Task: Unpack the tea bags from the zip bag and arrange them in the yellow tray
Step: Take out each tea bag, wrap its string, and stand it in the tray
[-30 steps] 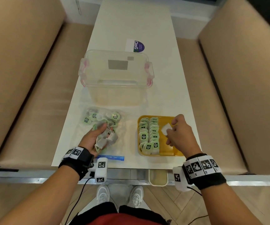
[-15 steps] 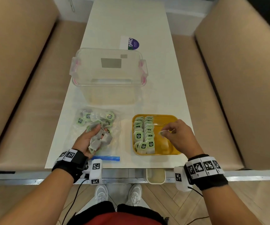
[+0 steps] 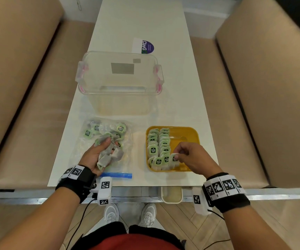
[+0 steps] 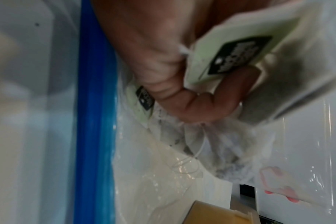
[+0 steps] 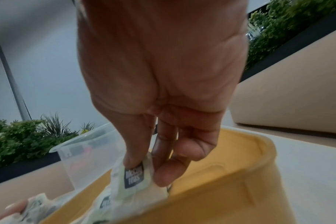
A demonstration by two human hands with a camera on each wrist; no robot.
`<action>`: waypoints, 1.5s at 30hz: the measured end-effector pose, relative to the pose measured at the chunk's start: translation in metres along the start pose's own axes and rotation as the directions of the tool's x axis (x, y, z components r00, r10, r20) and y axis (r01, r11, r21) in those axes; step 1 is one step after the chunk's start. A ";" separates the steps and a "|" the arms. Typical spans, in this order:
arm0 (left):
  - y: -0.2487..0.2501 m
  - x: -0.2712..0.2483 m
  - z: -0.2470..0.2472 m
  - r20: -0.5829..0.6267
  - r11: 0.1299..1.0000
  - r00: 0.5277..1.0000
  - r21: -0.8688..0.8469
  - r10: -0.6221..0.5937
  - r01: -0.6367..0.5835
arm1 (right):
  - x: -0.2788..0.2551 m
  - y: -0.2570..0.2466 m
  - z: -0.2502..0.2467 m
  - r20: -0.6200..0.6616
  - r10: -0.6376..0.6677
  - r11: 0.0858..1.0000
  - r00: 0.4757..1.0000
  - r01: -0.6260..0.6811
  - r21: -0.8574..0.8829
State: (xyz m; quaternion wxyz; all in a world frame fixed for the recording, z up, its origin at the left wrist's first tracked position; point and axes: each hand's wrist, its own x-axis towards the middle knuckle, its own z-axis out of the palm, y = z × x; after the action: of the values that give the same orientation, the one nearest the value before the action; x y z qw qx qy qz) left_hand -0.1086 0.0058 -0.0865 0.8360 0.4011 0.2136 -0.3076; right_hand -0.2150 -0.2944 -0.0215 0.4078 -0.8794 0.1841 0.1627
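Note:
The yellow tray (image 3: 190, 134) sits near the table's front right, with two rows of green-tagged tea bags (image 3: 159, 141) along its left side. My right hand (image 3: 179, 156) pinches one tea bag (image 3: 173, 160) by its green tag (image 5: 134, 177) at the tray's near edge, beside the front row. The clear zip bag (image 3: 125, 159) with its blue strip (image 3: 116, 175) lies to the left, tea bags (image 3: 107, 129) still inside. My left hand (image 3: 102, 152) grips a bunch of tea bags (image 3: 109, 156) over the zip bag; one tag (image 4: 236, 56) shows in the left wrist view.
A clear plastic tub (image 3: 118, 82) with pink clips stands behind the zip bag and the tray. A purple-and-white card (image 3: 143, 46) lies further back. Beige benches (image 3: 28, 105) flank the narrow white table (image 3: 142, 20). A small cream cup (image 3: 171, 194) hangs below the table's front edge.
My right hand has moved from the tray's middle down to its near edge with a tea bag. The left hand keeps its bunch over the zip bag.

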 end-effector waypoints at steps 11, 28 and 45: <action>0.000 -0.002 0.002 0.027 1.000 1.000 0.018 0.015 -0.016 | 0.006 -0.002 0.020 0.057 0.076 0.996 0.996 -0.073 -0.040; 0.000 -0.001 0.000 0.042 1.000 0.999 0.020 0.021 -0.022 | 0.006 0.003 0.025 -0.079 0.084 0.994 0.993 -0.089 -0.059; -0.001 -0.002 0.000 -0.004 0.997 0.999 0.060 0.043 -0.043 | 0.000 -0.007 0.038 -0.159 -0.134 0.956 0.978 0.086 -0.281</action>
State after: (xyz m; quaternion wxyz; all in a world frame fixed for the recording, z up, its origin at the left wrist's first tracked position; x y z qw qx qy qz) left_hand -0.1107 0.0064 -0.0854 0.8295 0.4312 0.1979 -0.2946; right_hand -0.2171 -0.2607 -0.0409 0.2736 -0.9469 0.1460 0.0847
